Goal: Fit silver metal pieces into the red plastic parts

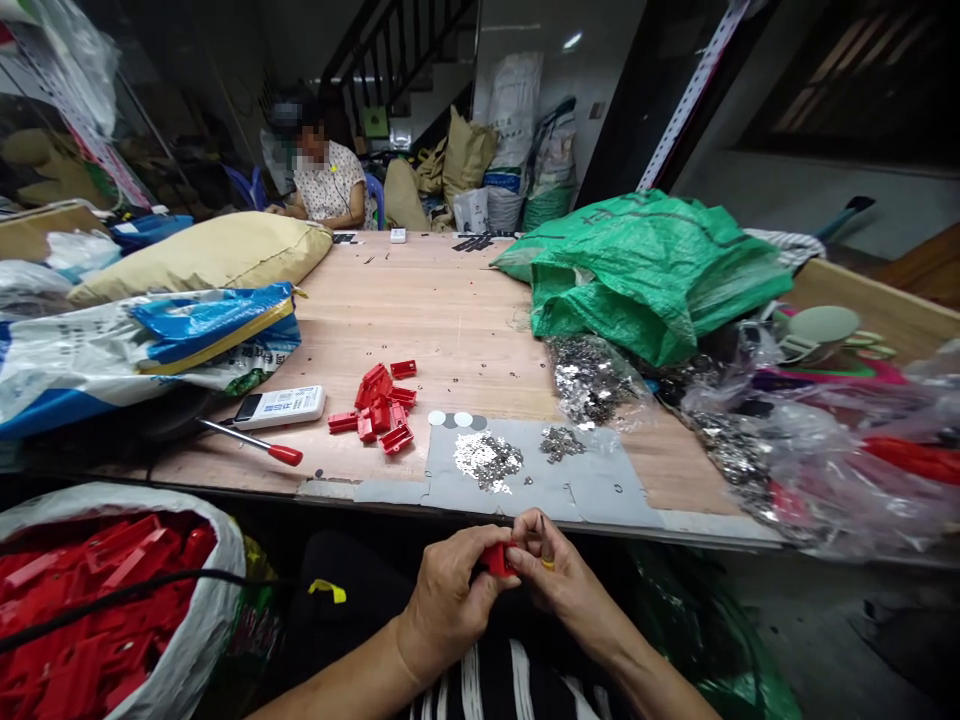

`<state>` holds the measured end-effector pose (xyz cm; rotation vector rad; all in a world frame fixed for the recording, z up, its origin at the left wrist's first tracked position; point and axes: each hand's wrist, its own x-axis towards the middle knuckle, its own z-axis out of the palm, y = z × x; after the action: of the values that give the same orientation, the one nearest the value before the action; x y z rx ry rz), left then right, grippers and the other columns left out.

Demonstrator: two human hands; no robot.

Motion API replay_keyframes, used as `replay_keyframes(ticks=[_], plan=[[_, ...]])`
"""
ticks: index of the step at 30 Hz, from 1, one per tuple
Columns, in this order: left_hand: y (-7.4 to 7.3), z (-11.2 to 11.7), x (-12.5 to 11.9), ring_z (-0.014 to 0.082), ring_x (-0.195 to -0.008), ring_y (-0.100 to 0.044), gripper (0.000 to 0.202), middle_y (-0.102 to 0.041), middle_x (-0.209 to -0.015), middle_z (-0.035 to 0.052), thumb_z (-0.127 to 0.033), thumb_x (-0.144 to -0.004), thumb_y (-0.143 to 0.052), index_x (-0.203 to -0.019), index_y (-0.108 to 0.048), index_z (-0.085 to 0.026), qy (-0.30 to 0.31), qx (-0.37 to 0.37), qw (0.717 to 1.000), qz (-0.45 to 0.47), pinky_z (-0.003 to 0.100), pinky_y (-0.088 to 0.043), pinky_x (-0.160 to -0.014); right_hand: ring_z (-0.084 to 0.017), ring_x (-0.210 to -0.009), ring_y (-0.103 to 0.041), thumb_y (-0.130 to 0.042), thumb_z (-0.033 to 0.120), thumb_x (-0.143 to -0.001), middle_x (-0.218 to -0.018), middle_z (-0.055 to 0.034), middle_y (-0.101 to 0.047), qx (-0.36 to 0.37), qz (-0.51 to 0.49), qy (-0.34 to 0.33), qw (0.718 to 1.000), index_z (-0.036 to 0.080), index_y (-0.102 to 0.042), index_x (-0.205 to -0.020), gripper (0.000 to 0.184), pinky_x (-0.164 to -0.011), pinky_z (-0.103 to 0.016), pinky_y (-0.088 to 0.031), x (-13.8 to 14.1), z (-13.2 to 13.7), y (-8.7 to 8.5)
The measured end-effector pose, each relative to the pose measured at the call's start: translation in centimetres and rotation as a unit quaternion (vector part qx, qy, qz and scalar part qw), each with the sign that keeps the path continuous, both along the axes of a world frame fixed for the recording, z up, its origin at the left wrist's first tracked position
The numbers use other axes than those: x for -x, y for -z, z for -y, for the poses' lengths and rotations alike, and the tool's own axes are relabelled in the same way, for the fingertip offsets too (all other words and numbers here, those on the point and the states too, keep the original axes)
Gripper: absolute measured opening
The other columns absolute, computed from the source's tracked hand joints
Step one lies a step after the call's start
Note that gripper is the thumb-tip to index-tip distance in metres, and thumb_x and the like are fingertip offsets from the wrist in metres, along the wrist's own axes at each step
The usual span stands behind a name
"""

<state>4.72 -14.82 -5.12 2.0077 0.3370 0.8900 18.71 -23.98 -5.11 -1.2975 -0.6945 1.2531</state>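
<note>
My left hand [451, 585] is closed on a small red plastic part [498, 559], held just off the table's front edge above my lap. My right hand [559, 575] meets it from the right, its thumb at the part's end. A thin dark tool with a yellow band [548, 564] shows between the right fingers; its kind is not clear. In front of both hands, a grey mat [536, 485] bears a heap of small shiny metal pieces [487, 460] and a smaller, duller heap [562, 443]. Several similar red plastic parts [379, 405] lie piled left of the mat.
A white sack of red parts [225, 560] stands at lower left. A red-handled lever [285, 455] and a white box-like device [289, 404] lie near it. Right are a green woven sack [645, 260] and plastic bags of metal pieces [592, 380]. A person [330, 185] sits across the table.
</note>
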Motion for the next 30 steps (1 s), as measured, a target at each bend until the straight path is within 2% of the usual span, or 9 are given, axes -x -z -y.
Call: replay_keyframes(ticks=[4,11,17,24,30], plan=[[0.1,0.0,-0.1,0.0179,-0.092,-0.068,0.04,-0.071,-0.103,0.0045,-0.009,-0.076,-0.066,-0.113,-0.058,-0.022,-0.002,0.024,1.0,-0.012,0.028,-0.054,-0.083,-0.002,-0.043,-0.018,-0.063,0.049,-0.081,-0.061,0.0104,-0.042,0.031,-0.037,-0.009,0.999,0.024,-0.039,-0.088,0.036,-0.04,-0.016,-0.012,-0.1,0.8,-0.2],[-0.4,-0.4,0.3,0.018,-0.096,-0.067,0.041,-0.07,-0.107,0.0046,-0.009,-0.078,-0.064,-0.116,-0.055,-0.024,0.02,-0.007,1.0,0.008,0.028,-0.054,-0.085,-0.002,-0.047,-0.024,-0.068,0.048,-0.078,-0.068,0.0084,-0.044,0.034,-0.074,-0.043,0.996,0.023,-0.044,-0.094,0.038,-0.042,-0.016,-0.014,-0.2,0.5,-1.4],[-0.8,-0.6,0.3,0.0175,-0.098,-0.067,0.04,-0.07,-0.108,0.0038,-0.01,-0.08,-0.063,-0.116,-0.055,-0.025,0.039,0.004,0.999,0.014,0.028,-0.053,-0.086,-0.003,-0.049,-0.025,-0.069,0.047,-0.078,-0.072,0.006,-0.047,0.013,-0.082,-0.061,0.995,0.022,-0.049,-0.099,0.038,-0.042,-0.017,-0.015,-0.4,0.3,-1.9],[-0.7,-1.0,0.6,0.0168,-0.092,-0.068,0.036,-0.071,-0.103,0.0029,-0.014,-0.078,-0.067,-0.111,-0.059,-0.025,0.006,0.064,0.997,0.034,0.026,-0.055,-0.081,-0.003,-0.049,-0.022,-0.071,0.039,-0.078,-0.066,0.0076,-0.041,0.008,-0.123,-0.06,0.991,0.022,-0.051,-0.101,0.035,-0.043,-0.017,-0.011,-0.6,-0.3,-1.8],[-0.9,-1.2,0.9,0.0172,-0.093,-0.068,0.037,-0.071,-0.103,0.0016,-0.014,-0.077,-0.069,-0.11,-0.06,-0.027,-0.028,0.11,0.992,0.062,0.027,-0.055,-0.081,-0.003,-0.049,-0.024,-0.073,0.038,-0.076,-0.064,0.0087,-0.037,0.011,-0.14,-0.053,0.989,0.024,-0.05,-0.098,0.035,-0.042,-0.017,-0.011,-0.6,-1.5,-1.9]])
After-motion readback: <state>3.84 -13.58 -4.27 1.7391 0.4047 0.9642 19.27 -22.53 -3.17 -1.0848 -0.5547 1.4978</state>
